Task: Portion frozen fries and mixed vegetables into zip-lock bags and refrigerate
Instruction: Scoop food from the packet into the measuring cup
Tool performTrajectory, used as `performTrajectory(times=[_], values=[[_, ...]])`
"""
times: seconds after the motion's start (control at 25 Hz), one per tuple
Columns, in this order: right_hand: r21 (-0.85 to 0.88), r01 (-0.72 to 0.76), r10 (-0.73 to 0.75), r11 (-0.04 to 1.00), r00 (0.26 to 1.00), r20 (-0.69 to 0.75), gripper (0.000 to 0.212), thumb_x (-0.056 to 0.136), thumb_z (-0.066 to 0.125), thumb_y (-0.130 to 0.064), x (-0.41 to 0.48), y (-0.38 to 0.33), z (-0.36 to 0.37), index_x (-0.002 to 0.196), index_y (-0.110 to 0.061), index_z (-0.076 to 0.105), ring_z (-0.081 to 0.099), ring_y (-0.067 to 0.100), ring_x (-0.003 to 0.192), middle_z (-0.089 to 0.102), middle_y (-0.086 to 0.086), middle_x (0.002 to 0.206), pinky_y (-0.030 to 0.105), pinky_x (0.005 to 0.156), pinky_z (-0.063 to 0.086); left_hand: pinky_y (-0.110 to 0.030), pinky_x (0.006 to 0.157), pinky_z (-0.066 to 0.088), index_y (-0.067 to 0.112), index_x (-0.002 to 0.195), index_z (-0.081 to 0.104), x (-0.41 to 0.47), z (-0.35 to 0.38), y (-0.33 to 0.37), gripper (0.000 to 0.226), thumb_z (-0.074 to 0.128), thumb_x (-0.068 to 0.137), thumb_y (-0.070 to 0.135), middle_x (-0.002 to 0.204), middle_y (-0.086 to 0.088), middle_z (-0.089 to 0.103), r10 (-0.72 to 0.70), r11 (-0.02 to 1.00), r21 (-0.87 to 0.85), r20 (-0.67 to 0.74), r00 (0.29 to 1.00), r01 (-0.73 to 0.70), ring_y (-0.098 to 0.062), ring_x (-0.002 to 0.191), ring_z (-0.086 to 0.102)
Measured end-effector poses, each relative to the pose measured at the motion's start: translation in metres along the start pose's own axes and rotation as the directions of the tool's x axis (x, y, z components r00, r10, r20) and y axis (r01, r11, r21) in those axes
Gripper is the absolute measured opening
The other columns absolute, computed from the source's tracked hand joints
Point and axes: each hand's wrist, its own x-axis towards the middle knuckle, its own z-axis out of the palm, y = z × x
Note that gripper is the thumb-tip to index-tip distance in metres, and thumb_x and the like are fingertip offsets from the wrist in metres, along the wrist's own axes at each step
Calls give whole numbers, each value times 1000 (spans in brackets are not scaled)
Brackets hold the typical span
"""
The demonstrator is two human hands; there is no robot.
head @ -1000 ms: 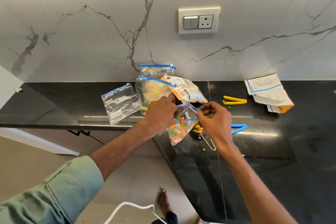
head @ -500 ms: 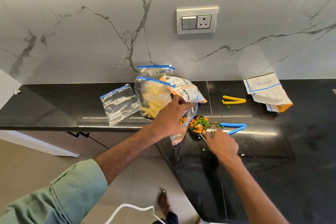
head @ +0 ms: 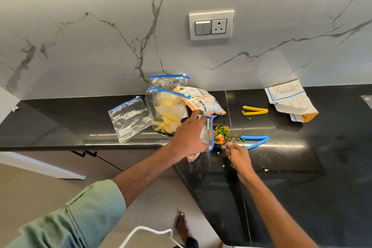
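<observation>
My left hand (head: 188,137) grips the blue-rimmed mouth of a clear zip-lock bag (head: 207,137) and holds it open above the counter's front edge; some vegetables show at the bag's bottom. Just right of the mouth sits a small metal measuring cup (head: 221,136) heaped with peas and carrot cubes. My right hand (head: 238,158) pinches the cup's thin wire handle. A zip-lock bag of fries (head: 167,112) stands behind my left hand. The orange-and-white vegetable packet (head: 201,101) lies behind the cup.
An empty zip-lock bag (head: 129,119) lies flat at the left, another (head: 168,81) leans on the wall. A blue clip (head: 255,141) and a yellow clip (head: 254,110) lie right of the cup. Loose peas dot the black counter (head: 302,157). A torn packet (head: 291,102) lies far right.
My right hand let go of the bag's mouth and dropped to the cup's handle. My left hand shifted right, keeping the bag open beside the cup, which now shows.
</observation>
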Motion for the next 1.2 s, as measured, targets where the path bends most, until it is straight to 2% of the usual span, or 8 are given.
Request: performTrajectory(times=[0.2, 0.32, 0.4, 0.48, 0.56, 0.96, 1.08, 1.2], values=[[64, 204, -200, 977, 978, -62, 39, 113, 44, -31, -32, -56, -13, 90, -14, 71, 39, 10, 54, 47, -6, 55, 27, 52, 32, -37, 107, 46, 11, 148, 50, 6, 0, -7, 99, 95, 63, 37, 150, 1, 42, -35, 984, -176, -118, 992, 14, -20, 132, 51], [94, 297, -292, 950, 955, -56, 38, 113, 44, -31, -61, -88, -22, 96, -13, 73, 41, 8, 51, 50, -5, 55, 23, 48, 33, -37, 108, 47, 10, 150, 48, 10, -2, -7, 98, 94, 65, 28, 151, -2, 47, -75, 956, -291, -141, 987, 31, -20, 134, 51], [80, 316, -316, 946, 949, -4, 40, 113, 45, -31, -79, -104, -26, 95, -11, 74, 43, 7, 49, 53, -5, 54, 22, 46, 34, -34, 96, 55, 15, 141, 56, 11, -2, -4, 86, 94, 64, 22, 141, -3, 57, -86, 921, -388, -153, 985, 20, -20, 121, 60], [38, 308, -309, 951, 949, 55, 41, 112, 45, -30, -91, -114, -28, 93, -10, 75, 46, 8, 49, 56, -3, 55, 22, 45, 37, -23, 76, 57, 24, 119, 62, 9, -2, -2, 66, 93, 62, 15, 116, 1, 68, -117, 859, -512, -162, 980, 18, -16, 96, 67], [6, 287, -286, 958, 953, 99, 41, 113, 45, -29, -98, -117, -29, 92, -10, 76, 49, 10, 49, 58, -2, 55, 23, 45, 39, -21, 70, 56, 24, 109, 63, 8, -4, -1, 58, 93, 60, 13, 102, 5, 73, -147, 814, -581, -164, 976, 25, -12, 87, 69], [-167, 297, -289, 940, 955, 71, 38, 112, 46, -31, -98, -106, -30, 91, -15, 74, 58, 14, 51, 71, 2, 61, 30, 53, 44, -22, 80, 56, 18, 128, 64, -1, -5, 6, 70, 89, 63, 18, 114, 3, 73, -88, 881, -474, -181, 980, -8, -11, 98, 68], [-196, 297, -290, 935, 955, 65, 38, 111, 46, -33, -98, -102, -31, 89, -19, 74, 58, 12, 51, 72, 1, 62, 30, 55, 45, -26, 79, 61, 20, 125, 67, -7, -8, 5, 60, 84, 67, 20, 104, 5, 74, -59, 852, -523, -152, 987, -29, -7, 89, 70], [-248, 305, -305, 919, 952, 42, 38, 111, 46, -35, -99, -98, -32, 88, -21, 74, 60, 10, 54, 74, -2, 65, 31, 59, 48, -32, 77, 64, 16, 125, 69, -10, -11, 4, 40, 66, 86, 25, 108, -2, 74, -68, 761, -649, -86, 994, -4, -14, 95, 71]])
